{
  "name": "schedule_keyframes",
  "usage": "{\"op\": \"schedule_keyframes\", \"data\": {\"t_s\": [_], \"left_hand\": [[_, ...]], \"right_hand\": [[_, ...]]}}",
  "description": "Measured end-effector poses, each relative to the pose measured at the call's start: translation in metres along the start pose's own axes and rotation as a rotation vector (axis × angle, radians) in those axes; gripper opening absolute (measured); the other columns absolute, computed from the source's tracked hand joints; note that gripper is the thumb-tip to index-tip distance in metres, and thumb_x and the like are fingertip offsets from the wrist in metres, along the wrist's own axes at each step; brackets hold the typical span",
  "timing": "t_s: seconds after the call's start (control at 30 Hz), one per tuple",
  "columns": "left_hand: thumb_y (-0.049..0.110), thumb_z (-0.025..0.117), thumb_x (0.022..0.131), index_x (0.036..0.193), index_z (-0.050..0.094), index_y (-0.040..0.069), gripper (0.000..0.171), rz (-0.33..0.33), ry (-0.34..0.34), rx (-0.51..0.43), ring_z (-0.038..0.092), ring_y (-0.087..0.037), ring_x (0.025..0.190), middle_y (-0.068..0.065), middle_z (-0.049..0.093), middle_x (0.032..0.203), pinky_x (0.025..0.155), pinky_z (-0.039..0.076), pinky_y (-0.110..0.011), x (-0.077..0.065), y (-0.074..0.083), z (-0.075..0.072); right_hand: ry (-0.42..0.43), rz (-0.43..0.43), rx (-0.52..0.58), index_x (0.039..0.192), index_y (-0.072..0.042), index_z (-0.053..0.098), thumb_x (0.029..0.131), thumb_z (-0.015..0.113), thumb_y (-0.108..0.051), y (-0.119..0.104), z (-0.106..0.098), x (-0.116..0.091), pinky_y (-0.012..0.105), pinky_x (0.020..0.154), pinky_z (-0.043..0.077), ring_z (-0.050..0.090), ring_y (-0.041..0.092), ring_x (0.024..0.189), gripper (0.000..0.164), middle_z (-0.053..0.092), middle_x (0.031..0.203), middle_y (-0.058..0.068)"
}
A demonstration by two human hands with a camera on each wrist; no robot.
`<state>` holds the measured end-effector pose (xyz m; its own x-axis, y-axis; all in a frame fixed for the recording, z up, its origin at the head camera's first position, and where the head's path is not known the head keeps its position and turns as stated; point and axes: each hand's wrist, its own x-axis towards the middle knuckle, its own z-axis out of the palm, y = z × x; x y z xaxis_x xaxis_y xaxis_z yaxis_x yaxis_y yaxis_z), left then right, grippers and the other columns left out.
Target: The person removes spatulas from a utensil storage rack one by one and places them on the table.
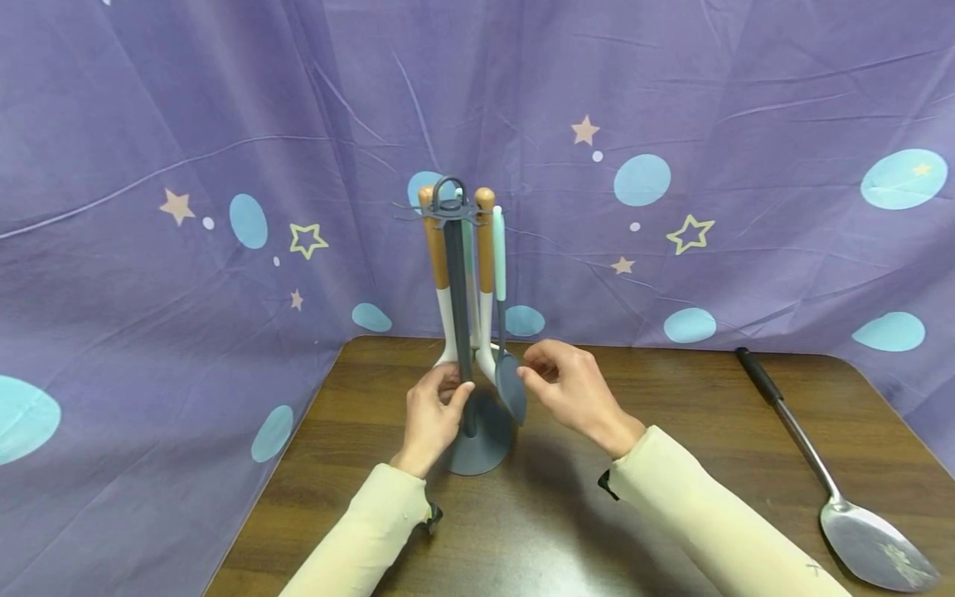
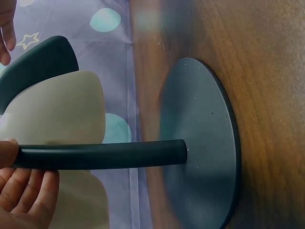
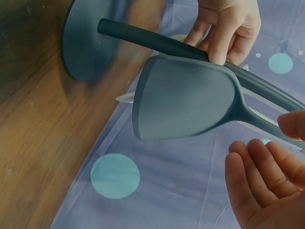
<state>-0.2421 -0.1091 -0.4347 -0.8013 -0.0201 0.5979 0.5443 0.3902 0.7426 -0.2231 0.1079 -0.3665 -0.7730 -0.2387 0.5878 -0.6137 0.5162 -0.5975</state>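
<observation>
A grey utensil stand (image 1: 457, 274) rests on its round base (image 1: 485, 452) at the back of the wooden table. Two white spatulas with wooden handles (image 1: 436, 249) and a grey spatula (image 1: 511, 388) with a teal handle hang from it. My left hand (image 1: 451, 394) grips the stand's pole (image 2: 100, 155) low down, thumb on one side and fingers on the other. My right hand (image 1: 533, 369) is at the grey spatula's neck. Its thumb (image 3: 291, 124) lies by the neck and its fingers (image 3: 257, 181) are spread loosely below, apart from the spatula head (image 3: 186, 98).
A steel turner (image 1: 858, 531) with a black handle lies on the table's right side. A purple cloth (image 1: 186, 249) with stars and dots hangs behind and to the left. Bare wooden tabletop (image 1: 537, 514) lies in front of the stand.
</observation>
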Motion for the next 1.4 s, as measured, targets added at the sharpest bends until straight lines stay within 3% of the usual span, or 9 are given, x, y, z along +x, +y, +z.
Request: {"op": "schedule_keyframes", "data": {"t_s": [0.47, 0.6, 0.83, 1.13, 1.4], "left_hand": [[0.002, 0.073, 0.082, 0.097, 0.066, 0.0, 0.017, 0.008, -0.004, 0.004, 0.069, -0.021, 0.076, -0.01, 0.069, 0.087, 0.069, 0.059, -0.024, 0.0, 0.0, -0.001], [0.001, 0.073, 0.082, 0.097, 0.066, 0.0, 0.017, -0.004, -0.007, 0.011, 0.068, -0.02, 0.075, -0.01, 0.068, 0.086, 0.069, 0.059, -0.022, 0.0, 0.0, -0.001], [0.002, 0.073, 0.083, 0.098, 0.065, 0.001, 0.017, -0.002, -0.012, 0.019, 0.068, -0.019, 0.075, -0.009, 0.068, 0.087, 0.068, 0.059, -0.022, -0.001, -0.001, -0.001], [0.003, 0.072, 0.084, 0.098, 0.066, 0.002, 0.016, -0.026, -0.027, 0.032, 0.068, -0.017, 0.076, -0.009, 0.068, 0.087, 0.069, 0.058, -0.022, 0.0, 0.0, -0.002], [0.0, 0.072, 0.083, 0.097, 0.065, 0.002, 0.016, -0.006, -0.018, 0.023, 0.068, -0.019, 0.075, -0.009, 0.067, 0.086, 0.068, 0.059, -0.024, 0.001, 0.0, -0.002]], "right_hand": [[-0.025, 0.045, 0.039, 0.1, -0.003, 0.066, 0.086, 0.069, -0.01, -0.003, 0.011, 0.011, 0.03, 0.071, 0.058, 0.064, 0.014, 0.08, 0.016, 0.068, 0.095, 0.009], [-0.038, 0.08, 0.061, 0.109, -0.001, 0.062, 0.087, 0.068, -0.011, -0.006, 0.015, 0.014, 0.034, 0.078, 0.058, 0.066, 0.02, 0.088, 0.025, 0.066, 0.104, 0.014], [0.003, 0.128, 0.089, 0.118, -0.003, 0.058, 0.089, 0.067, -0.013, -0.008, 0.022, 0.021, 0.034, 0.087, 0.055, 0.065, 0.024, 0.1, 0.032, 0.066, 0.109, 0.012], [0.085, 0.124, 0.179, 0.11, -0.002, 0.06, 0.089, 0.067, -0.011, -0.009, 0.03, 0.027, 0.029, 0.084, 0.056, 0.066, 0.019, 0.094, 0.024, 0.068, 0.102, 0.01], [0.136, 0.101, 0.193, 0.101, 0.0, 0.062, 0.09, 0.064, -0.005, -0.011, 0.032, 0.027, 0.03, 0.074, 0.058, 0.066, 0.017, 0.082, 0.013, 0.069, 0.092, 0.008]]}}
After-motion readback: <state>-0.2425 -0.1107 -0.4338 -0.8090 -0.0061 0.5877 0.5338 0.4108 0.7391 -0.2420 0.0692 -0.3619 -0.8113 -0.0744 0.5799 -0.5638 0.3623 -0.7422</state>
